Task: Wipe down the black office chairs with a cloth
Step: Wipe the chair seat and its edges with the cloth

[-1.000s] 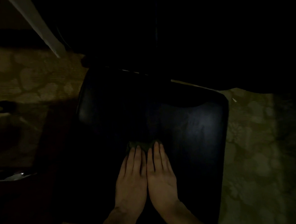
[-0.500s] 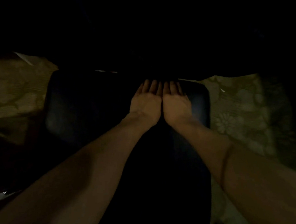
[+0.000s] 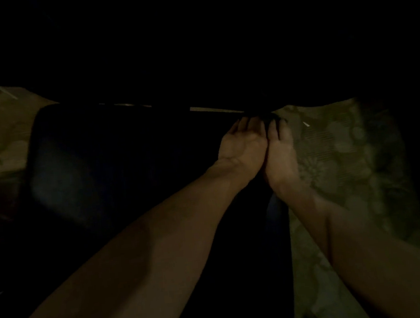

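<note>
Looking down at the black chair seat [image 3: 107, 168], I see a dark, glossy, rounded-corner pad, dimly lit, with a thin pale strip along its far edge. Patterned carpet [image 3: 345, 161] lies right of the seat. Left hand [image 3: 241, 148] and right hand [image 3: 280, 149] lie side by side, touching, at the seat's far right corner, both arms stretched out long. Fingers reach forward over the far edge, tips lost in shadow. Cloth: I cannot make it out under the hands. Grip on either hand: too dark, I cannot tell.
</note>
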Available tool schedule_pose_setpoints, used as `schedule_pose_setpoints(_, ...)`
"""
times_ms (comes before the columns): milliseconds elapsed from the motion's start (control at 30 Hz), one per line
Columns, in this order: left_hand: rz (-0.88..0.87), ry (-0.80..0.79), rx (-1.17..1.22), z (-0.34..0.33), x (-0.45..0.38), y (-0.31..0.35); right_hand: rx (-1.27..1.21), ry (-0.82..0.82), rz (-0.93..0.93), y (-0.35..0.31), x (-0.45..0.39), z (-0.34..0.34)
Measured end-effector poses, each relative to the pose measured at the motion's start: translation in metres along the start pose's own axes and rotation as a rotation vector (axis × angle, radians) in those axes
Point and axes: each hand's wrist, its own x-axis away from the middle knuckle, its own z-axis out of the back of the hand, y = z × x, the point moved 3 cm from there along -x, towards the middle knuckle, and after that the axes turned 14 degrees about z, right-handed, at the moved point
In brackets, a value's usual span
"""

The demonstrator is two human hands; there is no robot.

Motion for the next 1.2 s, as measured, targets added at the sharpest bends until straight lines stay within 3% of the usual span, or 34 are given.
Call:
schedule_pose_setpoints(100, 0.06, 0.022, 0.017, 0.013, 0.003, -0.033, 0.113, 0.074, 0.091, -0.03, -0.014, -0.012)
schedule_pose_setpoints(400, 0.262, 0.019, 0.006, 0.037, 0.035, -0.196, 0.223, -0.093, 0.278, -0.184, -0.059, -0.065)
schedule_pose_setpoints(500, 0.347, 0.085, 0.092, 0.034, 0.049, -0.247, 0.156, -0.043, 0.347, -0.235, -0.058, -0.082)
schedule_pose_setpoints(567, 0.366, 0.113, 0.173, 0.034, 0.055, -0.269, 0.117, 0.046, 0.318, -0.257, -0.053, -0.088)
schedule_pose_setpoints(633, 0.385, 0.155, 0.239, 0.036, 0.062, -0.286, 0.066, 0.036, 0.284, -0.271, -0.049, -0.098)
schedule_pose_setpoints(767, 0.478, 0.347, 0.333, 0.036, 0.089, -0.334, -0.367, -0.057, 0.33, -0.32, -0.047, -0.108)
schedule_pose_setpoints(900, 0.479, 0.412, 0.358, 0.029, 0.1, -0.385, -0.043, -0.184, 0.591, -0.371, -0.057, -0.126)
schedule_pose_setpoints(1033, 0.524, 0.371, 0.669, 0.012, 0.098, -0.408, 0.129, -0.231, 0.795, -0.381, -0.066, -0.133)
schedule_pose_setpoints(1200, 0.56, 0.347, 1.093, -0.008, 0.119, -0.404, 0.06, -0.189, 0.797, -0.373, -0.052, -0.131)
